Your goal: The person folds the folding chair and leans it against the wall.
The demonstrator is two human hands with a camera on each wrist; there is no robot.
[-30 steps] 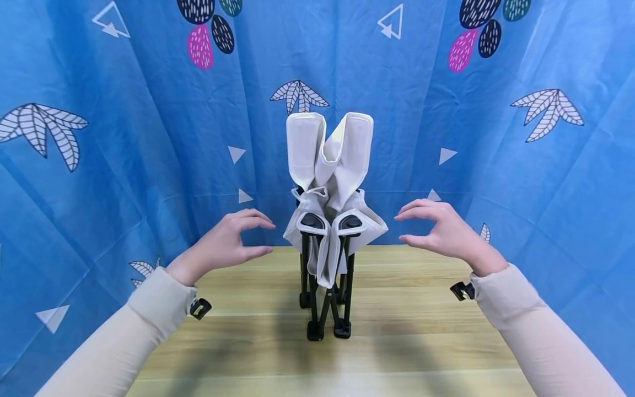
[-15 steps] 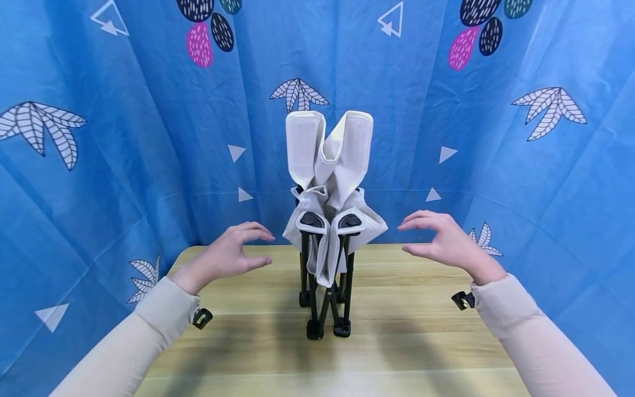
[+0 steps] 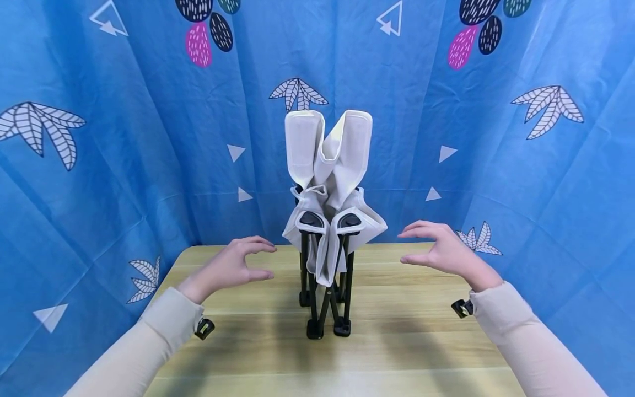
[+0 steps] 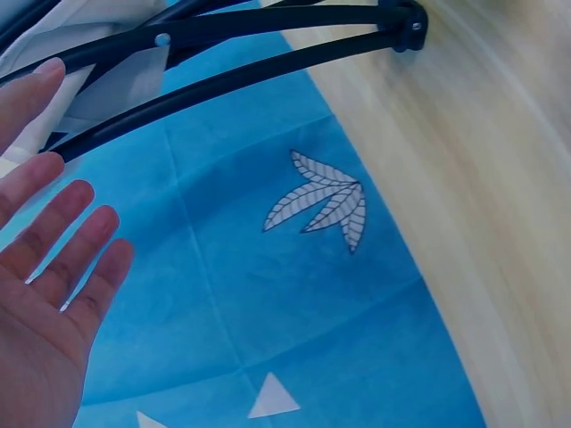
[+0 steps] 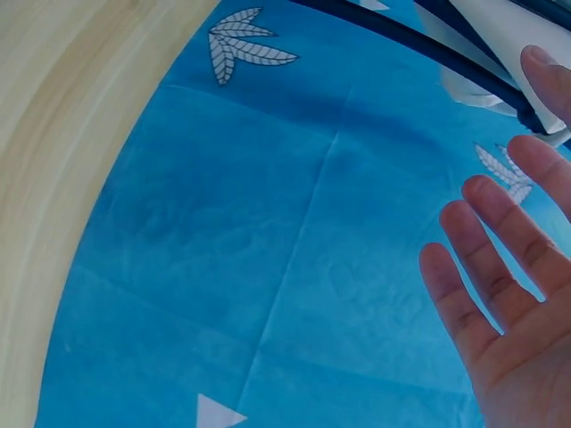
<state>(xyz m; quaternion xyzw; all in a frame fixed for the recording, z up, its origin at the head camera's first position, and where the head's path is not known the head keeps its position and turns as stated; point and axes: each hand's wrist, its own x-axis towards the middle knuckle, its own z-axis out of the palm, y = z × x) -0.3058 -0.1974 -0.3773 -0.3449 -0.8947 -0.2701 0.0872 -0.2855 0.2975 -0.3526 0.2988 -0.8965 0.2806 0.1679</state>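
A small folding chair (image 3: 329, 160) with off-white fabric and black tube legs stands upright and folded in the middle of the table. Its fabric bunches into a W at the top, and black feet rest on the wood. To its left, my left hand (image 3: 230, 266) hovers with relaxed fingers and thumb apart, holding nothing. My right hand (image 3: 439, 251) mirrors it on the other side, likewise apart from the chair. In the left wrist view, black legs (image 4: 241, 85) pass beyond the spread fingers. The right wrist view shows the chair's fabric (image 5: 526, 45) behind the thumb.
The light wooden table (image 3: 407, 353) spreads under the chair and both forearms. A blue patterned curtain (image 3: 407, 127) hangs close behind the table and along both sides. Each wrist carries a small black device, such as the one at the left cuff (image 3: 204, 329).
Both hands have sunk lower beside the chair, the left one more, while keeping their relaxed, curved pose. The chair stays where it was.
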